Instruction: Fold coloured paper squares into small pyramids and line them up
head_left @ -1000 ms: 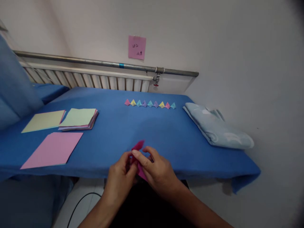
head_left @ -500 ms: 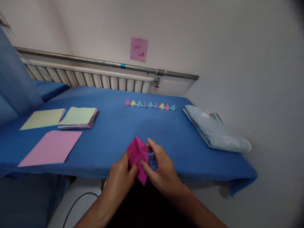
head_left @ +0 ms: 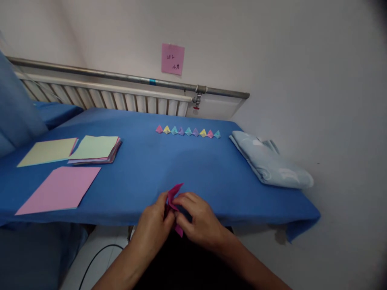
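Magenta origami paper (head_left: 174, 192) is at the near edge of the bench (head_left: 136, 177), around mid-length, off the surface; left grip (head_left: 152, 219) and right grip (head_left: 199, 217) both pinching it; looks mid-fold, crease detail hidden by fingers; next move likely calls for a steady left pinch while right works the fold; pink wall note (head_left: 173, 59) reads "252", handwritten, characters below unclear; no brands visible.
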`<state>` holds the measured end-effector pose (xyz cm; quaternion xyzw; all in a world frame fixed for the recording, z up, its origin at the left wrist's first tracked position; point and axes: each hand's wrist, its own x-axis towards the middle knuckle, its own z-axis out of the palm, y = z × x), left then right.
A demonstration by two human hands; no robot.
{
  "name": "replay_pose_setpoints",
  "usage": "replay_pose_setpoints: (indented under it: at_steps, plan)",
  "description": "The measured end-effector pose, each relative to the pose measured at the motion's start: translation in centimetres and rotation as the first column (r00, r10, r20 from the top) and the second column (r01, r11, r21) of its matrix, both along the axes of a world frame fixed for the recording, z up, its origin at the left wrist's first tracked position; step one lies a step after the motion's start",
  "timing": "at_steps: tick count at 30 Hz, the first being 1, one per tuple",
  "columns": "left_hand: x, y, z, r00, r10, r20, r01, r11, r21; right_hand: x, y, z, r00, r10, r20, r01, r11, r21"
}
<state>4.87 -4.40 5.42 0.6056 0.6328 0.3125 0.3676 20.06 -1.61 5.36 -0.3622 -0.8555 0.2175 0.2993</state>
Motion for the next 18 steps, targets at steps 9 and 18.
replay_pose_setpoints:
  at_steps: [9,18]
  plan:
    - [-0.1,0.1,-0.3,0.996,-0.052,0.079,0.055,0.998,-0.036,0.3,0.2,-0.7,0.999,-0.053,0.008,0.052,0.995,0.086]
    - [0.0,0.3,-0.6,0.995,-0.049,0.086,0.053,0.998,-0.039,0.5,0.3,-1.4,0.996,-0.062,-0.071,0.074,0.981,0.181]
